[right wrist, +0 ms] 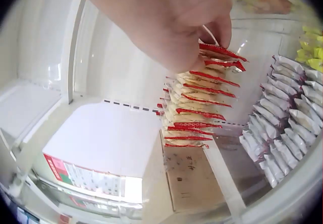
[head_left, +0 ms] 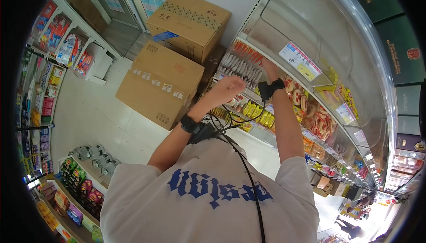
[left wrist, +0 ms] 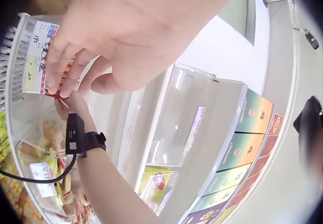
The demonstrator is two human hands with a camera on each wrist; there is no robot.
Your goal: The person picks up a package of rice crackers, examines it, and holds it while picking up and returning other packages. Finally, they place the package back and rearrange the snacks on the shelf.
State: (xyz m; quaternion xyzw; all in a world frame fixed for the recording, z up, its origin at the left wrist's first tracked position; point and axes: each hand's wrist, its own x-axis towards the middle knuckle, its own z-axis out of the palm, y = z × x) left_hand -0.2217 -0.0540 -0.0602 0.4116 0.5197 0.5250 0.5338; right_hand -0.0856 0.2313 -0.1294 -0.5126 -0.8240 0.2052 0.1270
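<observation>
My right hand (right wrist: pixel 171 22) pinches the end packet of a row of red-edged snack packets (right wrist: pixel 199 100) standing upright inside a clear shelf bin. Thumb and fingertips meet at the packet's top edge, seen in the right wrist view. In the head view this hand (head_left: pixel 270 68) reaches in under the upper shelf. My left hand (head_left: pixel 228 89) hovers in front of the bins, fingers loosely bent and holding nothing. From the left wrist, its fingers (left wrist: pixel 75 65) overlap a price card (left wrist: pixel 38 57) on the bin front. Silver-white packets (head_left: pixel 239 67) fill the neighbouring bin.
Two large cardboard boxes (head_left: pixel 164 81) (head_left: pixel 188 21) stand on the floor beside the shelf end. Yellow packets (head_left: pixel 259 112) lie on a lower level. An upper clear shelf with a price card (head_left: pixel 300 61) overhangs the right hand. Black cables (head_left: pixel 230 125) hang between the wrists.
</observation>
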